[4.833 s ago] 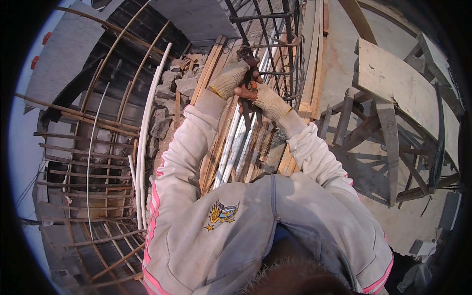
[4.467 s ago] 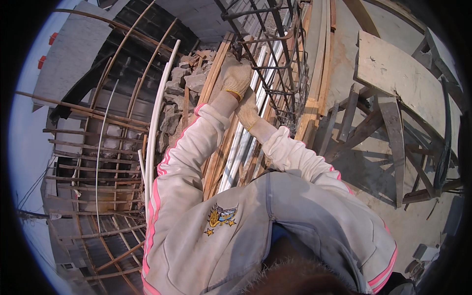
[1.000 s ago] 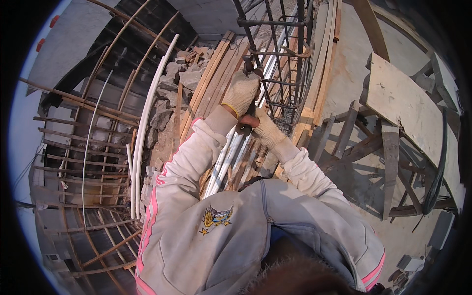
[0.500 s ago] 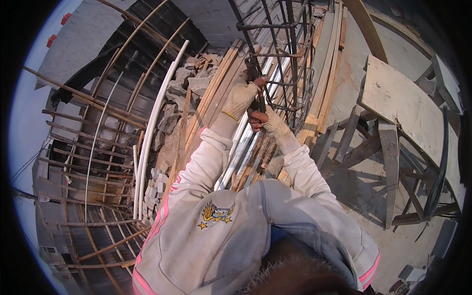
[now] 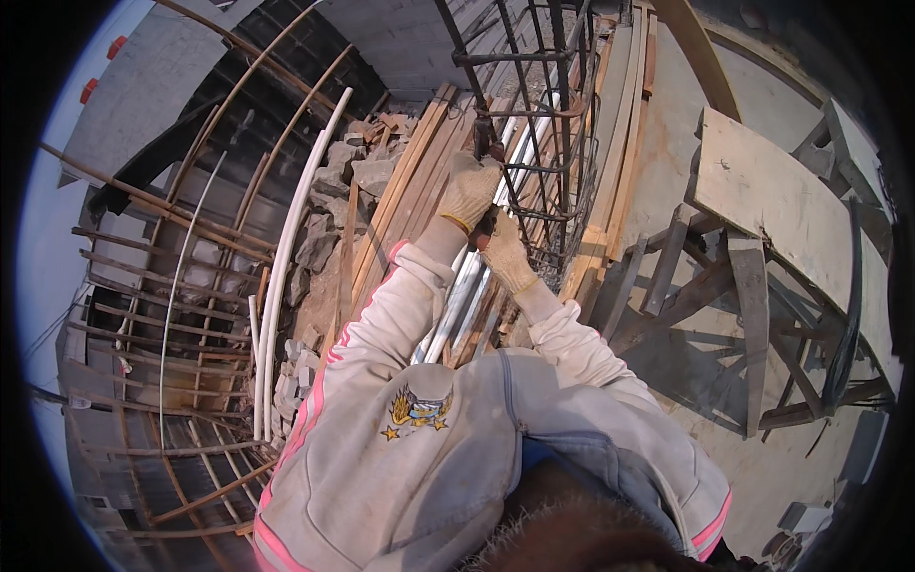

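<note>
Head view, positions given from the rebar cage point(image 5: 515, 57). Cage: long bars, cross ties point(image 5: 543, 113) already in place. Dark tool point(image 5: 486, 133): just left of the cage. Left hand point(image 5: 469, 183), gloved: curled around the tool. Right hand point(image 5: 507, 255), gloved: lower left of the cage, at the tool's lower end; fingers partly hidden, grip we cannot tell. Outstanding: we judge the handling unfinished; no completed result shows.
</note>
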`<action>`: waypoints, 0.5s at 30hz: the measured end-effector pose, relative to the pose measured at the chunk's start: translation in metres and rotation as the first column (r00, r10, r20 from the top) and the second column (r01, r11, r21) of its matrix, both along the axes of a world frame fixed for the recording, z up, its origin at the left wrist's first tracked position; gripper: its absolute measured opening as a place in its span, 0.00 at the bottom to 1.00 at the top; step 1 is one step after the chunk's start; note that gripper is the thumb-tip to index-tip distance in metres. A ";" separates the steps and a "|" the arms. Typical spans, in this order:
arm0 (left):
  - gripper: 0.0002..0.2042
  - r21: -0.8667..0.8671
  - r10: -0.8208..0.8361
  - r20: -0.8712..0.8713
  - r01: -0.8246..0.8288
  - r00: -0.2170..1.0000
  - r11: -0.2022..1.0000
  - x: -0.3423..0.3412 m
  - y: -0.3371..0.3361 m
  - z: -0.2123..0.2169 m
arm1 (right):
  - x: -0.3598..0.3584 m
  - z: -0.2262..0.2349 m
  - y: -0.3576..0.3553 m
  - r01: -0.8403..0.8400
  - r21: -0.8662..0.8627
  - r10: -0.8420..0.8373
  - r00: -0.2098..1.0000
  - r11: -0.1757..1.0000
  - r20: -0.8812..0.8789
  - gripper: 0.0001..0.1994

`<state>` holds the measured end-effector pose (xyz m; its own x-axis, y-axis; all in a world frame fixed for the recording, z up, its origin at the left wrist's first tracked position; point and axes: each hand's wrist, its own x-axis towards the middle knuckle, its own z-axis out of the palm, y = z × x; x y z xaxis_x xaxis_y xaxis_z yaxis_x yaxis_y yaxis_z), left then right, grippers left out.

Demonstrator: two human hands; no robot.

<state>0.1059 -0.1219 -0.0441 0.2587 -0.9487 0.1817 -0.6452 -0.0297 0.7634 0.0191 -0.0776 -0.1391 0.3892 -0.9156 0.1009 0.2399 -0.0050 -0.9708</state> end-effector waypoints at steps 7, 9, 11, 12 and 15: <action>0.18 -0.059 0.036 0.222 -0.023 0.974 0.998 -0.006 -0.001 -0.012 | 0.031 -0.010 -0.006 -0.524 0.252 -0.061 0.354 0.814 0.933 0.09; 0.20 0.214 -0.026 0.133 -0.003 0.991 0.977 -0.022 0.027 0.043 | 0.011 -0.011 -0.017 -0.586 0.248 0.116 0.513 0.771 0.851 0.07; 0.19 0.209 -0.077 -0.322 0.150 0.943 0.966 0.003 0.027 0.042 | -0.003 -0.009 -0.007 -0.660 0.279 0.303 0.624 0.698 0.720 0.11; 0.19 0.183 -0.090 -0.532 0.218 0.842 0.959 0.012 0.025 0.040 | -0.008 -0.006 0.003 -0.691 0.304 0.395 0.658 0.656 0.641 0.13; 0.13 0.152 -0.086 -0.844 0.390 0.530 0.908 0.001 0.018 0.057 | -0.016 0.025 0.017 -0.877 0.045 0.405 0.266 0.479 0.875 0.14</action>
